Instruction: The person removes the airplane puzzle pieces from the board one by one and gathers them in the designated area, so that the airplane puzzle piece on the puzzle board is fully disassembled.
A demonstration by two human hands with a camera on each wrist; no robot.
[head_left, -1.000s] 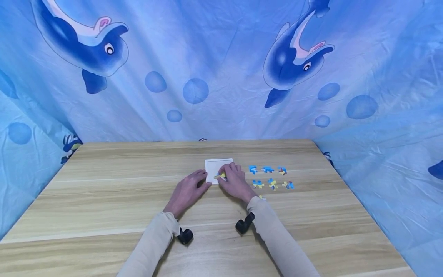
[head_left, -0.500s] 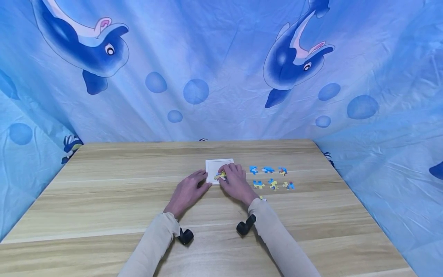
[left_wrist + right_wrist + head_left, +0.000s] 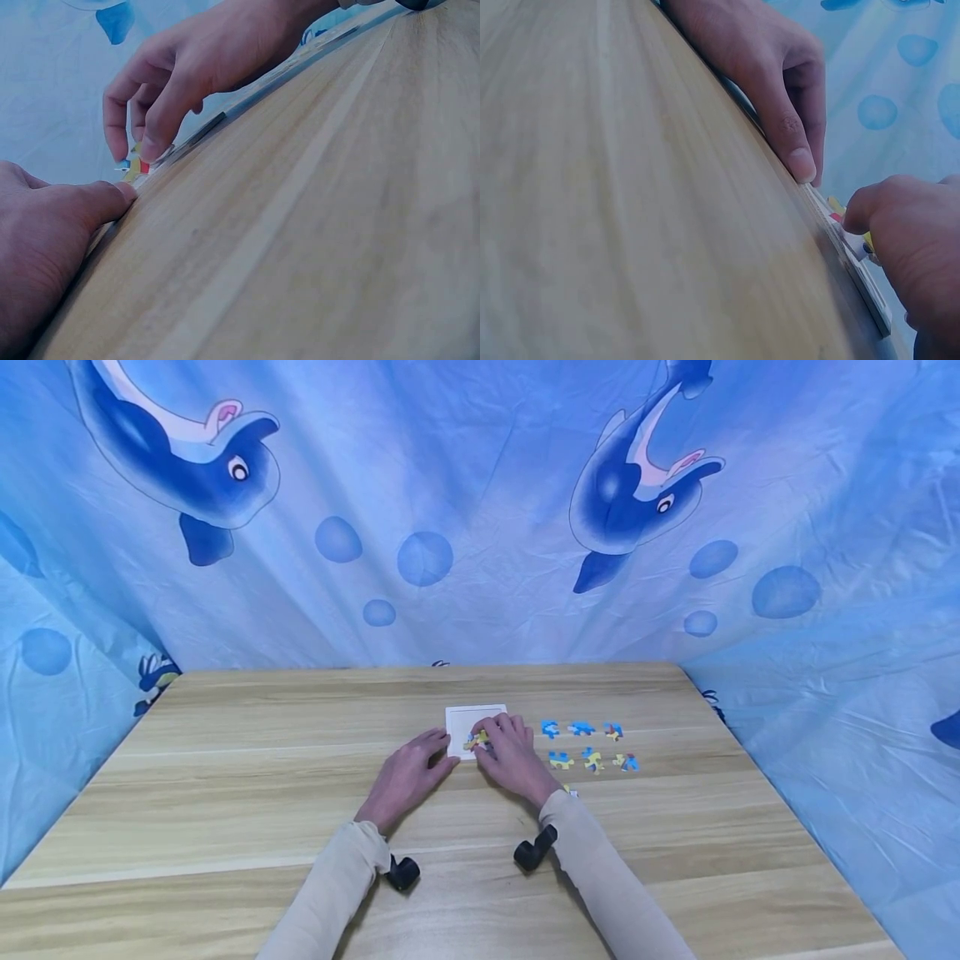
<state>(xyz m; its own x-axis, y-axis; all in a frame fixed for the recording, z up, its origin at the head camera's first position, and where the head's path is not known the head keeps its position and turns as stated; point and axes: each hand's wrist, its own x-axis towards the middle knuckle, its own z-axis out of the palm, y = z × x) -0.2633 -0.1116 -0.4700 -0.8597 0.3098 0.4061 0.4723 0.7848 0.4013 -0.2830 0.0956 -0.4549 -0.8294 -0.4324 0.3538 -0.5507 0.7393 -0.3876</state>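
Observation:
A small white puzzle tray (image 3: 463, 717) lies on the table. My left hand (image 3: 405, 777) holds its left side, with the thumb at the near left corner and the fingers along the edge. My right hand (image 3: 513, 758) reaches over the tray's near right part, its thumb and fingertips pinching a colourful jigsaw piece (image 3: 141, 166) low over the tray floor. Red, yellow and blue show between those fingertips in the left wrist view. More yellow jigsaw pieces (image 3: 470, 744) show in the tray's near part, partly covered by the right hand.
Right of the tray, loose blue and yellow jigsaw pieces (image 3: 581, 727) lie in rows on the wooden table (image 3: 225, 793). One more piece (image 3: 573, 792) is partly hidden by the right sleeve. A blue dolphin-print curtain (image 3: 480, 610) hangs behind the table and at both sides.
My right fingers shift and turn slightly over the jigsaw piece, showing a little more of it. The left hand and the tray stay in place.

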